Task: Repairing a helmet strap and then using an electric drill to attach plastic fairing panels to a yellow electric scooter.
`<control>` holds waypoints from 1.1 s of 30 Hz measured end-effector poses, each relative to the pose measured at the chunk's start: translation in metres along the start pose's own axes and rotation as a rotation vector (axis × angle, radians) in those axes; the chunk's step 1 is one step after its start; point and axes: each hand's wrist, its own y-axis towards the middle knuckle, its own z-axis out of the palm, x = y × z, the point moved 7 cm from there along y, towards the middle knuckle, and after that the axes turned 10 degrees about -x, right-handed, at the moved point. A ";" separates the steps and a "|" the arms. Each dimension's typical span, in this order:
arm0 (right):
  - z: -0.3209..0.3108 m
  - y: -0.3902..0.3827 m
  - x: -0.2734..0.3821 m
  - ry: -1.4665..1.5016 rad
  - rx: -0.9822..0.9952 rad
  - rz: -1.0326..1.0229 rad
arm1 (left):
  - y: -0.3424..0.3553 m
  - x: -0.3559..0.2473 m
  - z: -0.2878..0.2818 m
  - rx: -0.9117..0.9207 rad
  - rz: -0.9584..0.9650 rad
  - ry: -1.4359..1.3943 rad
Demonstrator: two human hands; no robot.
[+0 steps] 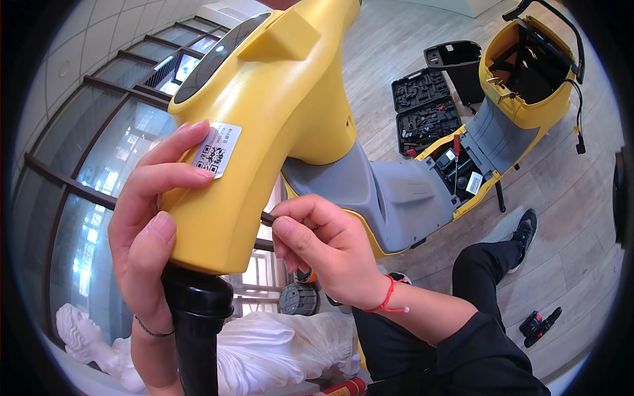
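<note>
The yellow handlebar cover (231,211) of a scooter rises close in front of me, with a black handlebar grip (198,310) below its end. My left hand (142,224) is wrapped round the cover from the left, two fingertips on a white sticker (216,148) with a square code. On the cover's right edge, my right hand (323,247) pinches a short, thin black piece (267,218) between thumb and forefinger. Its far end meets the cover, and I cannot tell whether it goes inside. The fingers hide most of it.
Beyond lie the scooter's grey footboard (403,198) and open compartment, where a red-handled screwdriver (457,148) stands. An open black tool case (422,92) and a black bin (454,56) sit on the floor. A cordless power tool (540,327) lies right; a white statue (271,346) is below left.
</note>
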 end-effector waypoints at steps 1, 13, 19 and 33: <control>0.000 0.000 0.000 -0.001 0.000 -0.001 | 0.000 0.000 0.000 -0.001 0.001 -0.002; 0.001 -0.001 0.000 0.019 0.002 0.013 | 0.000 0.001 -0.001 0.000 -0.040 -0.016; 0.000 -0.001 0.001 0.022 -0.008 0.005 | 0.000 0.000 -0.001 -0.007 -0.030 -0.003; -0.001 0.002 0.001 0.010 0.038 -0.012 | 0.000 0.001 -0.001 -0.014 -0.028 0.003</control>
